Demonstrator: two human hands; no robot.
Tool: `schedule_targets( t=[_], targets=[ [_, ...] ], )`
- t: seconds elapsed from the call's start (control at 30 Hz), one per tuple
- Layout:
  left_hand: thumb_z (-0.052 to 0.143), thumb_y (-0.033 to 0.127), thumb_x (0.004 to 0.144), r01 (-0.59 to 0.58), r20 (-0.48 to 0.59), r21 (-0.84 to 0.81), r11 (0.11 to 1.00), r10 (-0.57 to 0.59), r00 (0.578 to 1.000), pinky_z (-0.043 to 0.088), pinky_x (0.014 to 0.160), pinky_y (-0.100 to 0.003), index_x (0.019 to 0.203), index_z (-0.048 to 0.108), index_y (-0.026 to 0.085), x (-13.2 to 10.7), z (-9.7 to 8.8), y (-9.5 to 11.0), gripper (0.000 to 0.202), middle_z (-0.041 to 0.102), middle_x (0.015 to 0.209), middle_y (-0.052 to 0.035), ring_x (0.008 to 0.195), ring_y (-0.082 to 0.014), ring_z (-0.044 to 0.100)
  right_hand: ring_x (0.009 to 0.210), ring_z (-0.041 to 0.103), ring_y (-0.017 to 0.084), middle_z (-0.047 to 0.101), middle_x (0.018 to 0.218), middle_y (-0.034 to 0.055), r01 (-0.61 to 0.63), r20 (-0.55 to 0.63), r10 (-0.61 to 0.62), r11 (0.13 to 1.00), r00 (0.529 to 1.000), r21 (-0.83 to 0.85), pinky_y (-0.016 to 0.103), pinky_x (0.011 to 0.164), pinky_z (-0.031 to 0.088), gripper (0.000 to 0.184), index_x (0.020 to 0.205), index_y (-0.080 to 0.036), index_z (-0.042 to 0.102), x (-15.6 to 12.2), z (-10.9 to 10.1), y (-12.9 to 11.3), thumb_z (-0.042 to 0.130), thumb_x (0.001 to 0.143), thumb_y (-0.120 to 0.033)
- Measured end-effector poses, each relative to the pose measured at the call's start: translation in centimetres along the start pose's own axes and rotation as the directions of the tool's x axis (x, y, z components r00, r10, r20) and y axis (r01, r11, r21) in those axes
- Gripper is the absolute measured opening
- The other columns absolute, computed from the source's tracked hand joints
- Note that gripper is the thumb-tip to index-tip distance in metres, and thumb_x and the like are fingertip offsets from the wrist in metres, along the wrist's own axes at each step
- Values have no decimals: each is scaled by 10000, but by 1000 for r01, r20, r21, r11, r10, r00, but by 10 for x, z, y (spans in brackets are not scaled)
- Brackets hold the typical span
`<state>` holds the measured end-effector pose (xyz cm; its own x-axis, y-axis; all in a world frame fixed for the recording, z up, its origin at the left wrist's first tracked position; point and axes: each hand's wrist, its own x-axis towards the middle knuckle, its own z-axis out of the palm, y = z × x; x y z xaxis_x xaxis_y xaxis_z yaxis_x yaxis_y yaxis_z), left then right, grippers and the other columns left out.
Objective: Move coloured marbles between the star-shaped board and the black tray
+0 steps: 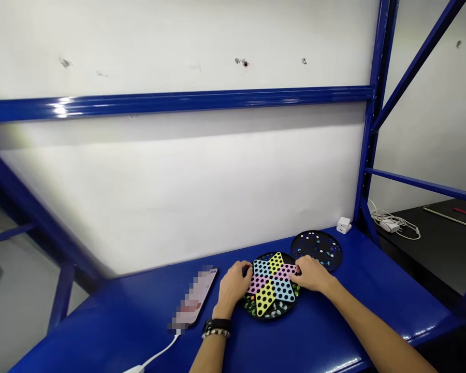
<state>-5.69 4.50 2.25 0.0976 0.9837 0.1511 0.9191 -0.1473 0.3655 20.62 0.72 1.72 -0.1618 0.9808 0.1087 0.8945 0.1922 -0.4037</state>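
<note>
A white wall (225,176), marked by several holes and scuffs, stands behind a blue metal frame (198,101). The blue worktop (140,300) is glossy. On it sits a round black tray (271,317), and over the tray lies the star board (272,281), yellow, pink and pale blue, with rows of holes. Small pieces (278,309) show in the tray between the star's points.

The left hand (233,284) is at the board's left edge, fingers curled inward; their tips are hidden, so whether they pinch cannot be told. The right hand (312,273) appears to pinch the pink point on the right between thumb and fingers. A black disc (320,241) with small coloured marks lies just behind it. A phone (196,300) with a white cable (161,352) lies left of the left hand; a white charger (344,225) stands at the back.

Hazards, in judgement: uneven force from the two hands could tilt the board or jolt the tray, scattering loose pieces across the slick surface. A sideways sweep of the left wrist could knock the phone; a backward push could shift the disc.
</note>
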Motion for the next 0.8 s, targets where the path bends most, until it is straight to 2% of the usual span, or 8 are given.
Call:
schedule_targets(
  t=[0.13,0.27,0.4,0.6,0.8],
  targets=[
    [461,330,873,16,-20,-4,1000,-16,1000,456,729,-281,988,669,250,0,-1,0,251,687,1041,-33,936,-206,635,845,609,199,656,852,61,36,9,-36,999,999,25,256,654,375,227,750,-187,614,0,2,-1,589,830,-398],
    [496,373,849,57,-72,-35,998,-60,996,458,712,-275,948,670,252,-1,-1,-2,234,689,1037,-27,943,-206,635,863,632,228,637,997,97,63,14,-63,996,998,-66,304,716,423,330,884,-177,651,-1,1,-7,529,866,-484],
    [486,404,853,98,-101,-58,993,-104,989,448,707,-284,927,666,258,0,0,-4,244,694,1015,-23,945,-217,630,888,646,243,605,1107,130,29,3,-29,995,1000,-95,330,747,451,391,988,-165,652,1,7,-15,463,903,-496],
    [492,419,847,115,-103,-80,990,-123,987,443,693,-282,925,667,259,0,0,-2,250,692,1018,-25,932,-217,627,880,660,259,609,1115,159,-58,-56,52,991,997,-123,343,749,469,409,1096,-138,617,5,20,-24,400,941,-448],
    [491,411,845,121,-92,-82,989,-128,987,451,707,-288,939,665,262,0,0,-2,248,692,1034,-25,958,-224,629,877,665,269,625,1105,165,-45,-108,28,986,994,-162,340,715,479,401,1091,-133,630,5,25,-26,412,929,-428]
  ],
)
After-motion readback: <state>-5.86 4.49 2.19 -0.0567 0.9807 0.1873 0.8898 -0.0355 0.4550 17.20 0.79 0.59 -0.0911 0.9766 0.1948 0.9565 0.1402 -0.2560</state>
